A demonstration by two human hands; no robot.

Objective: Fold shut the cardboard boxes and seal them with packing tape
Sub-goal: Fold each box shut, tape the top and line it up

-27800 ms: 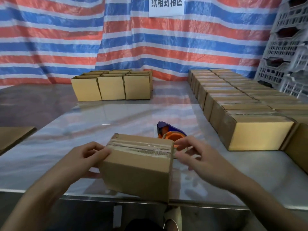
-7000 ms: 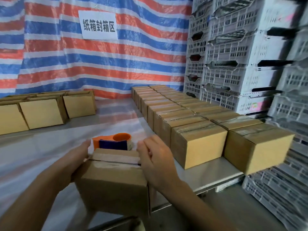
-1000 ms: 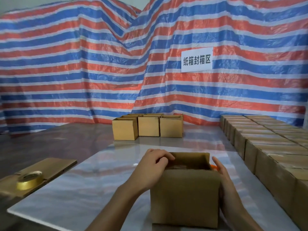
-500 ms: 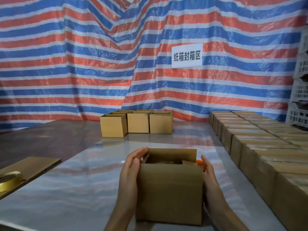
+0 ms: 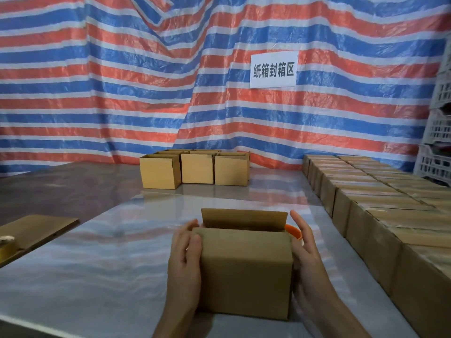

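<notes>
A small brown cardboard box [image 5: 245,269] stands in front of me on the shiny table, its top open and its far flap [image 5: 244,218] upright. My left hand [image 5: 186,250] lies flat against the box's left side, thumb on the front edge. My right hand [image 5: 303,242] presses the right side with straight fingers. An orange tape dispenser [image 5: 294,231] peeks out behind the box's right corner, mostly hidden.
Three open boxes [image 5: 197,168] stand in a row at the back of the table. Rows of taped boxes [image 5: 380,208] line the right side. A flat cardboard sheet [image 5: 36,228] with a tape roll [image 5: 6,242] lies at the left. White crates [image 5: 439,147] stack at far right.
Both hands have slid to flat holds on the box's sides, the left hand lower than before. The near flaps now look folded in, with the far flap upright.
</notes>
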